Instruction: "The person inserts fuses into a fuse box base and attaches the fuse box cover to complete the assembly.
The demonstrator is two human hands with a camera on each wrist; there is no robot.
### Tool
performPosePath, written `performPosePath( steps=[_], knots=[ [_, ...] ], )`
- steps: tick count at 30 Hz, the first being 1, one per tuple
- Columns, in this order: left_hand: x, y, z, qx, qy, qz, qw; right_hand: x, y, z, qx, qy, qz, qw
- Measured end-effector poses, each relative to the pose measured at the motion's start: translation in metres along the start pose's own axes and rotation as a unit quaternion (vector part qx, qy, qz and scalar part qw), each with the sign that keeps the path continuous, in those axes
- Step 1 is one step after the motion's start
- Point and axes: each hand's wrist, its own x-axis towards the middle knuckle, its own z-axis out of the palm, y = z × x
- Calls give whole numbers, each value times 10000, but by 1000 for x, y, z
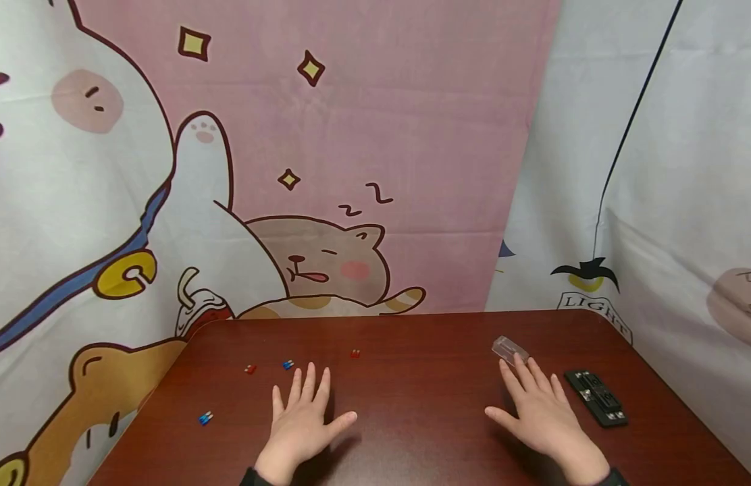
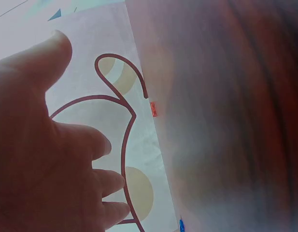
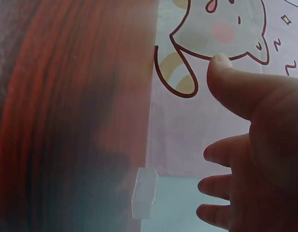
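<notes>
Nearest to me, a left hand (image 1: 302, 422) and a right hand (image 1: 542, 418) reach from dark sleeves (image 1: 254, 478) out over the near part of a reddish-brown desk (image 1: 424, 378), well apart from each other. Left grip: fingers straight and apart, thumb stretched inward toward the other hand, nothing held. Right grip: much the same, fingers spread and pointing at the far edge, thumb out to the inside, also holding nothing.

Just past the right fingertips, close to the far edge and toward the far right corner, lies a clear plastic box (image 1: 508, 349). From overhead a fingertip overlaps its near end, but the right wrist view shows box and fingers apart. Beside that hand, near the right edge, sits a black block (image 1: 596, 398) with silvery bits on top, set at a slant.

Four little pieces lie scattered around the desk's left half. One blue piece (image 1: 288, 364) is just beyond the left fingertips. Next to it, toward the far left corner, is a red piece (image 1: 250, 370). Another red one (image 1: 355, 354) lies farther right, near the far edge. A second blue one (image 1: 205, 418) lies off by the left edge.

Behind the far edge hangs a pink cloth (image 1: 412, 135) printed with a sleeping animal.
</notes>
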Motion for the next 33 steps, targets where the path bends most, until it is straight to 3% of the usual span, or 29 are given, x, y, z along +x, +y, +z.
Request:
performPosePath(
  steps=[12, 24, 33],
  knots=[
    [-1, 3, -2, 95, 54, 157, 9998, 2, 20, -19, 104, 84, 319, 9994],
    [1, 9, -2, -95, 243, 658, 9975, 2, 42, -35, 309, 49, 599, 9977],
    [12, 13, 3, 93, 402, 1120, 9928, -2, 64, -37, -41, 271, 682, 9973]
  ],
)
